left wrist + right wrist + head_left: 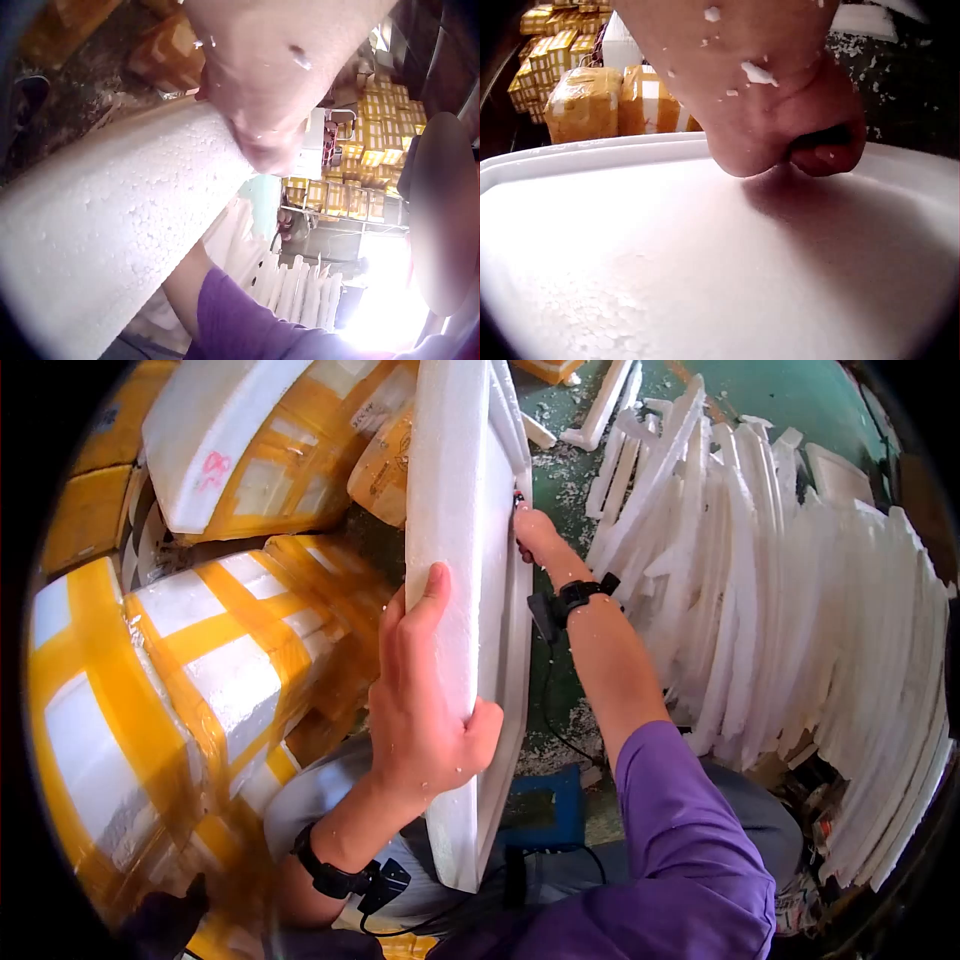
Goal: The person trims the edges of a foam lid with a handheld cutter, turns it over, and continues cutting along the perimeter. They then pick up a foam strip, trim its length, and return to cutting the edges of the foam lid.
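A white foam box lid [445,490] with a raised rim stands on edge before the person, its lower end between their legs. The left hand [425,695] grips the lid's near long edge, thumb on the inner side. In the left wrist view that hand [255,90] lies over the foam's narrow side. Farther up, the right hand [540,535] is curled in a fist against the lid's inner face, near the far rim. A small dark object [519,498] pokes out of this fist, its kind hidden. Foam crumbs stick to the right hand [765,97].
Many white foam slabs [760,590] stand packed upright at the right. Yellow-taped boxes [220,630] crowd the left, with a thick white foam piece [215,440] above them. Foam bits litter the green floor [565,420]. A blue stool [570,810] stands between the legs.
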The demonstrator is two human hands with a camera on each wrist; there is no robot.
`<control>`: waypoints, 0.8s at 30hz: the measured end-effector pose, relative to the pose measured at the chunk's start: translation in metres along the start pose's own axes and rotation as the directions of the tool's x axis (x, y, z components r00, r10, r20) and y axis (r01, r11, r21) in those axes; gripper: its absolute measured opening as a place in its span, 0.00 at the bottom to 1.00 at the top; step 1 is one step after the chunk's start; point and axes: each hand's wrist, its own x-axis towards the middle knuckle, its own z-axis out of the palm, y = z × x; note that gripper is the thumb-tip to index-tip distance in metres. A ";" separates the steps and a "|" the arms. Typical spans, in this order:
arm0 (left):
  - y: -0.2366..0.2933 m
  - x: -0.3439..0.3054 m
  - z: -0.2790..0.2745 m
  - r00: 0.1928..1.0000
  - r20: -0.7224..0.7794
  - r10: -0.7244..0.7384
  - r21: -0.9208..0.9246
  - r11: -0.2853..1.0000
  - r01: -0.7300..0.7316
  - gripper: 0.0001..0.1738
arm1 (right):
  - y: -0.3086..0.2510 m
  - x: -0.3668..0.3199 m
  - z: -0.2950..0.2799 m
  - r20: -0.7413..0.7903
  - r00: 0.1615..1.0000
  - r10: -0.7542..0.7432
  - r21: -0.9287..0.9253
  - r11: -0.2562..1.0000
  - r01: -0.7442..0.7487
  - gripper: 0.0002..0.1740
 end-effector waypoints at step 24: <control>0.007 -0.004 0.005 0.999 -0.049 -0.020 0.006 1.000 0.020 0.49 | 0.084 -0.071 0.018 -0.005 0.997 -0.082 -0.190 0.978 0.080 0.39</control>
